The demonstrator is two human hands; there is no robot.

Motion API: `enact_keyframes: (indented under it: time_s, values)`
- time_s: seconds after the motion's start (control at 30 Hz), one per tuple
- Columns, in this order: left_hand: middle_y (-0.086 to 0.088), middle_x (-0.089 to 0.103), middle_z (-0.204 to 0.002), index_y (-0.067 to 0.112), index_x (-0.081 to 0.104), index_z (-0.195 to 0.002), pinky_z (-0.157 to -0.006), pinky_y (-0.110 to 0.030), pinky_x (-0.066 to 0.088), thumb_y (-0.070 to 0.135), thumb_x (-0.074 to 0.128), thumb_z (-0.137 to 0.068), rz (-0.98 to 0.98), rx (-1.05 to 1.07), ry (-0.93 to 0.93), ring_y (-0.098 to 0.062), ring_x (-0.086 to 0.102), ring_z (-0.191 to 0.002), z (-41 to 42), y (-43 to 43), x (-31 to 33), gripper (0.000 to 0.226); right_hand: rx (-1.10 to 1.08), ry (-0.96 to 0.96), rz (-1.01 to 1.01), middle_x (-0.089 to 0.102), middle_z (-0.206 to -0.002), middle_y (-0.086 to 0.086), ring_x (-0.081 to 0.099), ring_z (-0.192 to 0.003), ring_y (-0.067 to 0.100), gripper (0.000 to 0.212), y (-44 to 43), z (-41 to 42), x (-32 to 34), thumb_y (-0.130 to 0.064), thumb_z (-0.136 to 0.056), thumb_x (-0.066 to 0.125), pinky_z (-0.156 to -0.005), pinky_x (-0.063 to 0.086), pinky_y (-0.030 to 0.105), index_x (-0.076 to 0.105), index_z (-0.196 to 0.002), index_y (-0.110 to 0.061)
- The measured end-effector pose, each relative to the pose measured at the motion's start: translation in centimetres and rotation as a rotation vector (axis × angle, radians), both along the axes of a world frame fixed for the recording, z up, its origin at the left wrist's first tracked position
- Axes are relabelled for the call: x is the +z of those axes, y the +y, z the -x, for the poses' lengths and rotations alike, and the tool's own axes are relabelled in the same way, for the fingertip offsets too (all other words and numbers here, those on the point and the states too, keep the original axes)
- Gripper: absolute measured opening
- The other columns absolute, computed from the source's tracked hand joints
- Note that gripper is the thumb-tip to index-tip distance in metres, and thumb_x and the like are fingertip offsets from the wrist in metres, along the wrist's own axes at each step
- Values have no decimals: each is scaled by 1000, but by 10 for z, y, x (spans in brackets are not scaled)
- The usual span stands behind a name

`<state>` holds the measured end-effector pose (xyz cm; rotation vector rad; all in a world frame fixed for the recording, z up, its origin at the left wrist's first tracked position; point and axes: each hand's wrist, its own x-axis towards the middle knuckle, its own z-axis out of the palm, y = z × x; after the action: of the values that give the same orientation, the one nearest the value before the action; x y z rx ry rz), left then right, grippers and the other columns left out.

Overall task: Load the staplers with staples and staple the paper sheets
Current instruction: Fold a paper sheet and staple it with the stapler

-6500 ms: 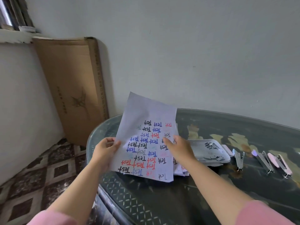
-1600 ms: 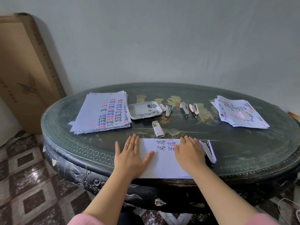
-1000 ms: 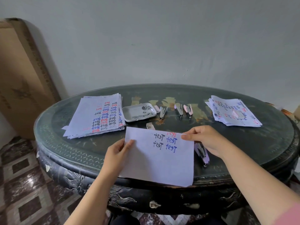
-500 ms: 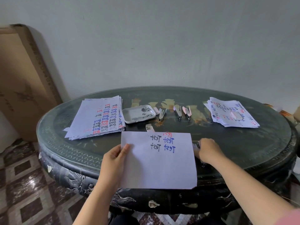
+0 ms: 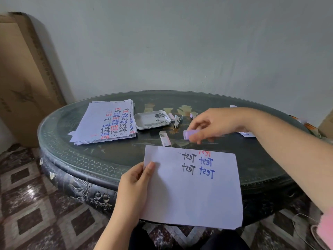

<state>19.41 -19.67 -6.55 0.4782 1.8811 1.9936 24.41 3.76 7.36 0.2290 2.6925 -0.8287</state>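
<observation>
While the left hand pinched the folded paper by its nine o'clock edge, thumb on top, the sheet lay at the six o'clock side of the bench, its near half hanging past the rim. The right hand was curled round a lilac stapler, held just beyond the paper's twelve o'clock edge; whether it was loaded could not be seen. From the paper, a stack of written sheets lay at ten o'clock, a white tray of staple strips at eleven, and a small staple box close by at twelve.

The step looked like bringing the stapler to a far corner of the paper. Done well, the left pinch would keep the layers square, the corner would go fully into the stapler's mouth, and one firm squeeze would follow. The unsupported overhang could let the layers slip.
</observation>
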Motion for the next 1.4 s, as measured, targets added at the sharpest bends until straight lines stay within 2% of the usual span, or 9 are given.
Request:
enact_keyframes:
  time_s: [0.07,0.17,0.43,0.63,0.83,0.97,1.07,1.13,1.4]
  values:
    - [9,60,-53,27,67,-59,-44,-16,36,29,60,-90,2,-4,10,-5,49,-46,-7,-1,1,32,116,-59,-90,73,-98,-14,67,-89,9,33,-13,6,1,-52,-75,72,-88,52,31,70,-103,-35]
    - [-4,67,-63,21,70,-70,-57,-28,40,36,61,-86,-6,-25,-1,-13,55,-58,-13,-3,-3,23,228,-141,-127,71,-105,-16,65,-103,10,32,-28,11,3,-48,-76,73,-97,49,35,70,-107,-38]
    - [-7,73,-74,19,72,-78,-60,-32,44,33,59,-87,-9,-38,12,-17,59,-63,-26,-2,-4,21,293,-164,-252,69,-101,-22,62,-95,-1,38,-57,26,-5,-56,-74,72,-89,49,24,69,-107,-39]
    - [12,49,-44,24,61,-52,-40,-13,26,27,59,-89,0,-2,43,-2,36,-41,-31,-4,-3,37,329,-42,-349,68,-87,-18,61,-82,4,39,-76,37,-8,-63,-71,70,-68,45,21,72,-96,-32]
    - [13,50,-41,22,58,-57,-38,-10,26,22,58,-90,-36,16,35,3,38,-38,-32,-7,-1,33,421,-26,-442,70,-100,-6,63,-95,15,39,-89,45,-6,-54,-79,68,-85,52,35,70,-101,-21]
    - [12,37,-43,27,55,-47,-40,-15,20,25,59,-90,7,25,94,-3,27,-44,-31,-8,-3,43,484,-27,-507,48,-71,2,42,-65,17,43,-93,46,-11,-50,-85,63,-62,36,31,58,-77,-8]
    - [9,34,-48,25,51,-49,-43,-20,18,29,60,-89,44,50,127,-8,26,-50,-27,-9,-9,41,499,8,-562,42,-71,5,36,-64,18,46,-96,48,-16,-50,-87,61,-86,39,42,44,-65,-13]
    - [8,35,-50,21,48,-52,-45,-22,18,32,60,-88,54,52,142,-10,27,-52,-25,-9,-12,39,498,33,-639,52,-74,6,41,-65,16,42,-96,48,-20,-51,-88,58,-100,30,48,55,-70,-13]
    - [-1,46,-52,11,56,-64,-48,-26,25,44,58,-80,17,70,139,-12,35,-54,-16,-17,-14,36,486,-66,-500,64,-77,-14,56,-79,9,23,-83,42,-5,-51,-84,64,-88,44,37,67,-81,-28]
